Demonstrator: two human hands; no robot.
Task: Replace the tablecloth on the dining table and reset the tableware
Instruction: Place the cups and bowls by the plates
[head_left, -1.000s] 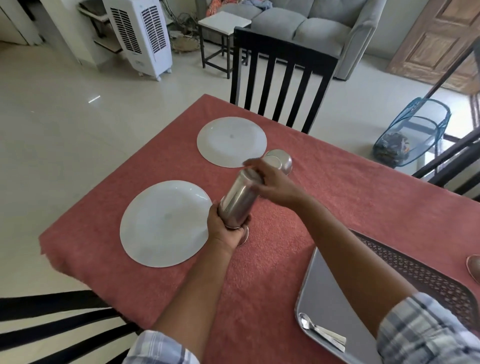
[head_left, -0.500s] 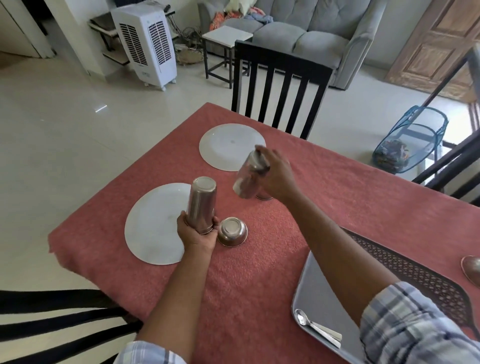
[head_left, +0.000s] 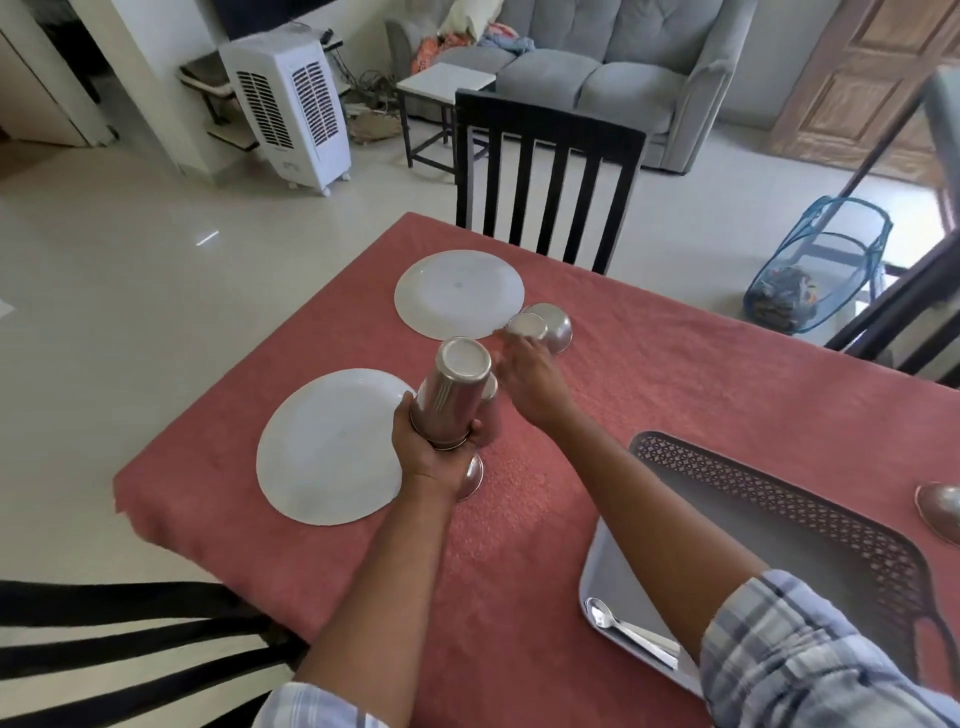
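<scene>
**Place settings on the laid cloth: near-side tumbler not yet down**

A rust-red woven tablecloth (head_left: 675, 395) is covering the tabletop. Two round white plates are lying on it, a near plate (head_left: 327, 447) and a far plate (head_left: 457, 291).

The left hand (head_left: 431, 452) is gripping a polished steel tumbler (head_left: 454, 389) round its lower end, mouth down and base up. More than one rim is showing at the bottom, so this is probably a nested stack. Its long axis is standing close to upright, leaning slightly away from the person. It is hanging just right of the near plate's rim, above a small steel bowl (head_left: 471, 475) that is sitting just beside that plate, half hidden under the wrist.

Judgement: the left hand is the nearer one for this setting, and a short, straight lowering beside the bowl is looking sufficient.

The right hand (head_left: 527, 379) is hovering palm down, extended toward the far plate. Its fingertips are blurring beside a second steel tumbler (head_left: 525, 328) and a second steel bowl (head_left: 556, 325). Whether it is pinching or has released, I cannot tell.
</scene>
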